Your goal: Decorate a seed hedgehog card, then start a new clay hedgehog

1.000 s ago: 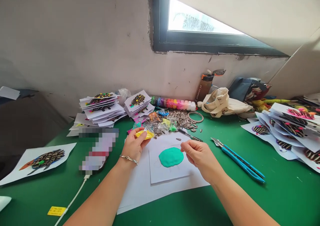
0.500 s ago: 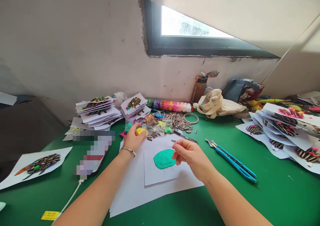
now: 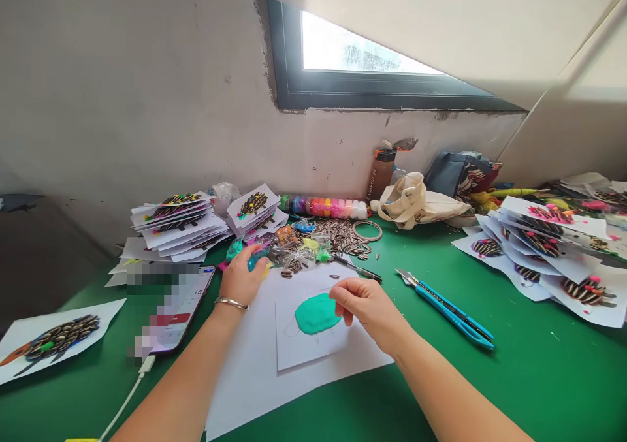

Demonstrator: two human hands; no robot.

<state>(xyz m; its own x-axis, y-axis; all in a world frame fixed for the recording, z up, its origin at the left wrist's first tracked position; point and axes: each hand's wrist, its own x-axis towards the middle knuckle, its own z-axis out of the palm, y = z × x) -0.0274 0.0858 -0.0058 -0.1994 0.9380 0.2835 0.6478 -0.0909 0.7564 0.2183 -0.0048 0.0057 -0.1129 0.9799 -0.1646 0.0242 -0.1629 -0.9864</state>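
Observation:
My left hand (image 3: 242,277), with a silver bangle at its wrist, reaches over small bags of coloured modelling clay, thumb and fingers apart. Beside its fingertips are a teal clay bag (image 3: 234,250) and a bit of yellow clay (image 3: 267,270). My right hand (image 3: 365,310) is closed in a pinch above the drawing paper (image 3: 296,356); what it holds, if anything, is hidden. Under its fingertips lies a flat teal clay oval (image 3: 316,314), inside a pencil outline with a head and legs. Larger white paper (image 3: 245,383) lies beneath. One sunflower seed (image 3: 334,276) rests near my right fingers.
Sunflower seeds (image 3: 340,234) lie piled behind, by a tape roll (image 3: 367,231) and a pen (image 3: 360,270). To the right are a blue utility knife (image 3: 448,311) and stacked seed pictures (image 3: 543,249). A phone (image 3: 189,305) on a cable and another picture stack (image 3: 181,226) are left.
My left hand has moved off the yellow clay toward the teal and blue bags. My right hand stays pinched over the clay oval. The whole view has shifted slightly.

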